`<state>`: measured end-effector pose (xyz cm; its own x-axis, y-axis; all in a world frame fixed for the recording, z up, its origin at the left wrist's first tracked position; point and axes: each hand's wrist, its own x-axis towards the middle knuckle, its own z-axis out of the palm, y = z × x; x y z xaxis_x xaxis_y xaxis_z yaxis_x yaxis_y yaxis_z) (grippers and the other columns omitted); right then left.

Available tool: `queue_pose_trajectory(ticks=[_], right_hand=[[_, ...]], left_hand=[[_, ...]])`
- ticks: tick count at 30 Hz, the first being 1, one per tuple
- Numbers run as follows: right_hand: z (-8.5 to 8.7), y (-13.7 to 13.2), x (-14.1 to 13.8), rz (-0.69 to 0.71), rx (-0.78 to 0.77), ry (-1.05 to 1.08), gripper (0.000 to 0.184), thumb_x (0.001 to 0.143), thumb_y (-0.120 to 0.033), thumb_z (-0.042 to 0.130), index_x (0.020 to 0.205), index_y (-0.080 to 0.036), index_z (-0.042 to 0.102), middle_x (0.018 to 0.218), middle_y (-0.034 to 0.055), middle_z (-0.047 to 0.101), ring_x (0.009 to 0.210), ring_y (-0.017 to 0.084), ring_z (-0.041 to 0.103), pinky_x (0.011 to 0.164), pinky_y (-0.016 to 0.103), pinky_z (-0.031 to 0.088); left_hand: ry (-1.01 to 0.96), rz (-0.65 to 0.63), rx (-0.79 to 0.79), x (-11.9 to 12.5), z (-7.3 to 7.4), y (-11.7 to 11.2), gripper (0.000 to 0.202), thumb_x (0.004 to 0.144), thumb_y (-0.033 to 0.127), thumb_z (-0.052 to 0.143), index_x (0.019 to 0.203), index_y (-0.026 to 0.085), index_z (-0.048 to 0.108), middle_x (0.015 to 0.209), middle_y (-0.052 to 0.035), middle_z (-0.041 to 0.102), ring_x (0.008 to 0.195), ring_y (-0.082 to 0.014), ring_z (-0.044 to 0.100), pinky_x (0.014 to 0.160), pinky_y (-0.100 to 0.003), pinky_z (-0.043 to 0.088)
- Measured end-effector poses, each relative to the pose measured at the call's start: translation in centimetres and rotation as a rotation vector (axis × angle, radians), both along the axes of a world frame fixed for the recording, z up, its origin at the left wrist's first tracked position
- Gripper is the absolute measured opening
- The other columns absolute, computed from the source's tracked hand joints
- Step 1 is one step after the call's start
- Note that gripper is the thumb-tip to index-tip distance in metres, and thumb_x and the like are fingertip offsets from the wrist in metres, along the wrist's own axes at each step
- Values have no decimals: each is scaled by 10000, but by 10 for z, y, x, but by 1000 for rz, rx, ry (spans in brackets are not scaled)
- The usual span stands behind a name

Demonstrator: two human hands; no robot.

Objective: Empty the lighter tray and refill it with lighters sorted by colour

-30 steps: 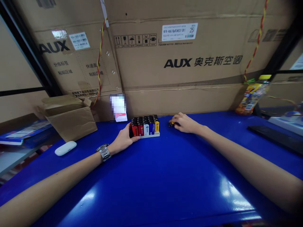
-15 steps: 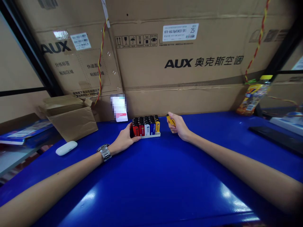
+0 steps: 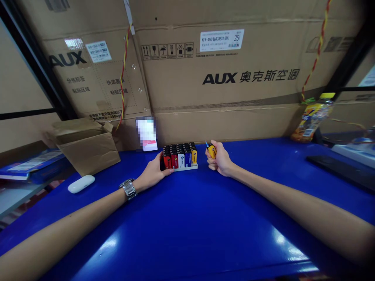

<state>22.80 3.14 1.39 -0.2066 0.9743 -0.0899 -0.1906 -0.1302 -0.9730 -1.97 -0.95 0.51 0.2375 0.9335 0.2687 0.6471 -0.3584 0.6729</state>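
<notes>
Right hand [image 3: 221, 160] is curled tight around a yellow lighter [image 3: 211, 151], tip poking out the top, while the left hand [image 3: 151, 167] cups the end of a lighter tray [image 3: 186, 167] on the blue table [image 3: 187, 218], seemingly to steady it.

My right hand [image 3: 221, 160] grips a yellow disposable lighter [image 3: 211, 150], tip up and slightly tilted. My left hand [image 3: 151, 171] rests against the end of a cream tray [image 3: 185, 167] of upright red, white, blue and yellow lighters [image 3: 179, 157].

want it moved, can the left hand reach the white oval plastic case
Probably yes: the left hand rests against the cream lighter tray; nothing stands between it and the white oval plastic case.
</notes>
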Motion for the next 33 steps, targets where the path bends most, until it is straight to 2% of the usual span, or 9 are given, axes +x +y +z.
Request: queue_pose_trajectory(ticks=[7,12,15,18,22,25,28,30,33], right_hand=[[-4,3,0,-42,46,-52,428,897,-449,222,543,-236,336,351,-74,215,294,68,138,317,223,126],[-9,4,1,22,122,-44,450,880,-601,292,624,-236,357,383,-93,220,327,64,142,339,219,134],[-12,2,0,52,274,-72,370,861,-594,427,746,-248,367,442,-94,313,364,71,204,368,213,170],[-13,2,1,-30,541,-219,276,868,-506,499,822,-247,416,568,-58,448,470,94,364,442,233,296],[-13,3,3,-91,835,-420,280,865,-463,528,747,-210,509,623,-38,408,560,107,377,518,263,318],[-13,3,4,-60,876,-410,295,861,-451,537,708,-200,516,591,-49,355,532,102,338,501,266,292],[-14,2,4,-19,868,-405,227,854,-414,550,872,-189,573,609,-42,437,534,110,419,520,275,348],[-14,0,5,7,877,-474,228,853,-387,546,944,-180,579,631,-24,496,551,126,476,541,289,378],[-13,-3,5,36,915,-659,166,861,-345,526,857,-186,575,635,-3,546,557,137,492,554,296,371]], left_hand=[[-6,-8,3,0,0,0,734,735,398,648,1353,131,356,1356,-165,514,1225,-297,512,1050,-458,369],[-8,-13,10,-1,-2,1,744,737,406,649,1359,126,352,1370,-167,500,1243,-297,496,1064,-460,357],[-8,-13,7,-1,-2,2,756,735,405,653,1364,121,345,1381,-171,488,1250,-297,490,1066,-462,356],[-10,-13,5,0,-1,1,752,734,394,656,1361,114,351,1377,-169,493,1243,-290,498,1064,-451,362],[-3,-9,8,0,-1,0,743,736,392,655,1357,115,356,1367,-165,504,1232,-288,507,1060,-449,367],[-2,-7,15,0,-2,1,730,736,392,654,1350,124,366,1367,-160,505,1237,-284,502,1063,-447,363],[-10,-12,14,0,-3,3,739,735,394,655,1355,121,360,1365,-157,506,1235,-275,503,1061,-434,368],[-16,-10,9,0,-3,3,752,732,401,658,1357,111,357,1361,-162,508,1228,-271,509,1059,-422,374],[-20,-11,4,-1,-4,4,769,728,403,663,1367,115,346,1367,-161,503,1232,-272,507,1062,-421,371]])
